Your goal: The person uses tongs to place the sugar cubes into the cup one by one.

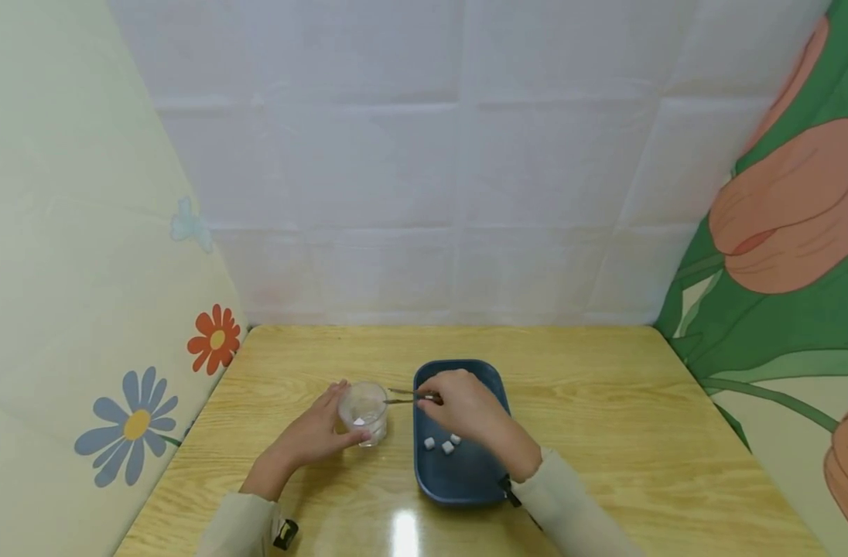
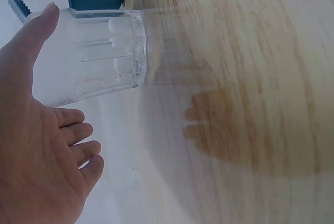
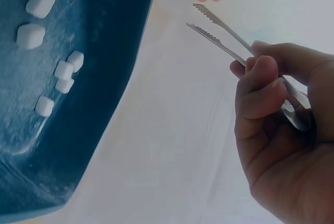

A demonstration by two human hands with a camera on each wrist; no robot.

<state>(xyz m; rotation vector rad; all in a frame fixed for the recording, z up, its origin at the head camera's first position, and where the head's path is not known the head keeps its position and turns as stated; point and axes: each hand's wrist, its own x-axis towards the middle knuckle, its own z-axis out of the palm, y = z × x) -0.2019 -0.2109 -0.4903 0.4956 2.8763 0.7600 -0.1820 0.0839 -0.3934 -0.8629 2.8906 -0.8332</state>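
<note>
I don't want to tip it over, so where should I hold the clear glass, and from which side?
Probably round the side of the glass, below its rim, coming from the left, as the left hand does. It stands upright and round with no handle showing, so a grip can close from opposite sides. That should leave its open top free for the tweezers in the right hand.
</note>
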